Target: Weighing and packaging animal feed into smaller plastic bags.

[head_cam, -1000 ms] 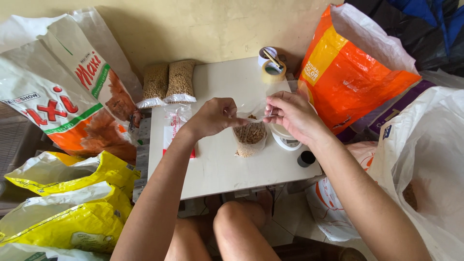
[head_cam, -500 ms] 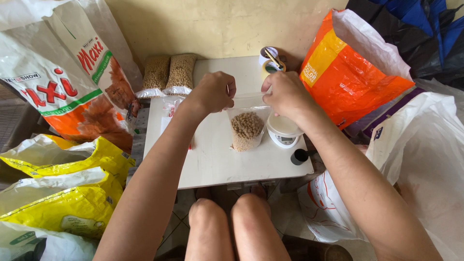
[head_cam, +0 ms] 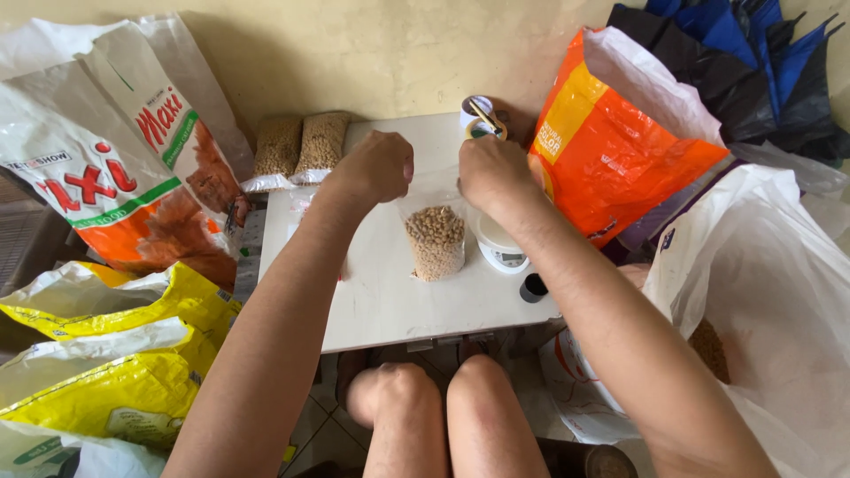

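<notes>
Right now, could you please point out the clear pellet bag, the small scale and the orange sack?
clear pellet bag (head_cam: 435, 243), head view, pellet-filled lower part
small scale (head_cam: 501, 248), head view, white platform
orange sack (head_cam: 611, 159), head view, front face

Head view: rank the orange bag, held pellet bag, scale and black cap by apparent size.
1. Orange bag
2. Pellet bag
3. Scale, partly hidden by the right hand
4. Black cap

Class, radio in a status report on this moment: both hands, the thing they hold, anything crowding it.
Left hand and right hand: each grip shut on top of clear pellet bag. Bag upright on white table. Small scale close beside it, right.
</notes>
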